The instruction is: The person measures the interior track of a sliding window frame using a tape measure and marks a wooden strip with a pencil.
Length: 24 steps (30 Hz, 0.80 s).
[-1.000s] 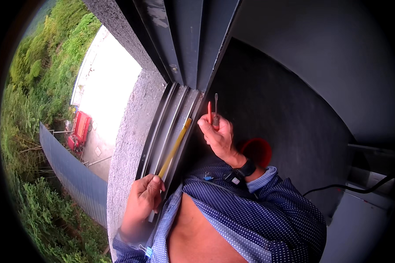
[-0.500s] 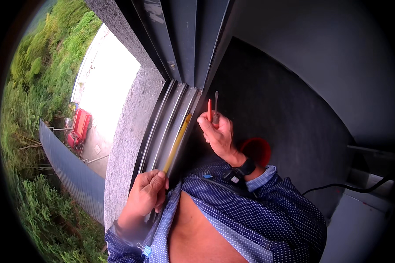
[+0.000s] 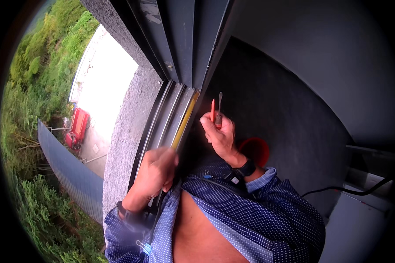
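A yellow tape measure blade (image 3: pixel 185 119) lies along the inner channel of the window track (image 3: pixel 170 113), its far end close to the dark frame. My left hand (image 3: pixel 156 168), somewhat blurred, is closed over the near end of the blade; the case of the tape measure is hidden. To the right, above the dark floor, my right hand (image 3: pixel 220 133) is closed round two things. One is a screwdriver (image 3: pixel 220 103) with a flat metal tip pointing away from me. Beside it stands a slim orange-red pointed stick (image 3: pixel 213 109), perhaps a pencil.
Dark metal window frame members (image 3: pixel 180 39) rise beyond the track. A rough grey outer ledge (image 3: pixel 125 131) borders it on the left, with a drop to a yard and a red vehicle (image 3: pixel 78 125). A red bucket (image 3: pixel 255 150) stands behind my right wrist; a black cable (image 3: pixel 351 191) runs at right.
My left hand has moved away from me along the track, pushing the yellow blade's end up near the frame. My right hand has shifted slightly right, still gripping both things.
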Motion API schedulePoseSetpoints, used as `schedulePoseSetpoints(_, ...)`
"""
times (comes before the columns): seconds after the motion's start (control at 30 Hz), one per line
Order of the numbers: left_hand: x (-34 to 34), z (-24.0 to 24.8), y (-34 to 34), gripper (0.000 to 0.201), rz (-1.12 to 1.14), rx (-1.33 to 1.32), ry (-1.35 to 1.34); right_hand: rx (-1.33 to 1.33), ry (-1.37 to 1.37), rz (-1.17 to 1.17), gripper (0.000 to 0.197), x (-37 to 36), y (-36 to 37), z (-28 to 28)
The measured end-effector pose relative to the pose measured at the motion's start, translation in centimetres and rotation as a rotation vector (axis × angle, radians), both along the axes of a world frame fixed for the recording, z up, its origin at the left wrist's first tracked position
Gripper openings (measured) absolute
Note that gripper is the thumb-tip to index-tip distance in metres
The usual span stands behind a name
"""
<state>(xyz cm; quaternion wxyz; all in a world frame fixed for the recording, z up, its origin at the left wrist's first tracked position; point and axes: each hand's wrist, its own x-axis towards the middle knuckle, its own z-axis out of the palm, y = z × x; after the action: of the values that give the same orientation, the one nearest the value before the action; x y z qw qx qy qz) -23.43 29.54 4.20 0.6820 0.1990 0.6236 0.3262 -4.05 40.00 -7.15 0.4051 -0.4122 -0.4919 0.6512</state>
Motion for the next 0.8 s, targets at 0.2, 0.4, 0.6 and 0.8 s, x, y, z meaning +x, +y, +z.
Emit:
schedulePoseSetpoints(0.2,0.3,-1.7,-1.0,0.041,0.084,0.078,-0.081,-0.007,-0.022,0.015,0.016,-0.5,0.1,0.3)
schedulePoseSetpoints(0.4,-0.5,-0.7,-0.7,0.039,0.019,0.072,-0.088,-0.013,-0.038,0.011,0.017,-0.5,0.1,0.6)
schedulePoseSetpoints(0.6,0.1,0.1,-0.7,0.041,0.045,0.116,-0.083,-0.009,-0.044,0.015,0.018,-0.4,-0.3,0.6)
schedulePoseSetpoints(0.8,0.1,0.5,-0.8,0.035,0.062,0.121,-0.132,0.009,-0.080,-0.007,0.018,-0.5,-0.6,1.2)
